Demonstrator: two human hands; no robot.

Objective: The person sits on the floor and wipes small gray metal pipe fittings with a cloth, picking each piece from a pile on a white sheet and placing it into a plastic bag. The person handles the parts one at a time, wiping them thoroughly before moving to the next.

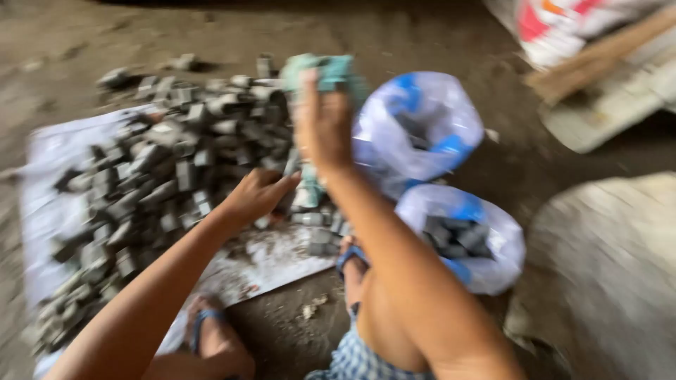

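Observation:
A large heap of small grey metal pieces (162,169) lies on a white sheet (49,204) on the dirt floor. My left hand (257,193) reaches into the right edge of the heap, fingers curled down among the pieces; what it grips is hidden by blur. My right hand (322,123) is raised above the heap and closed on a teal cloth (325,70). The whole view is motion-blurred.
Two white-and-blue plastic bags sit right of the heap: the far bag (419,123) and the near bag (465,236), which holds grey pieces. My sandalled feet (211,331) rest on the sheet's near edge. A pale sack (605,274) and boards (598,60) lie at the right.

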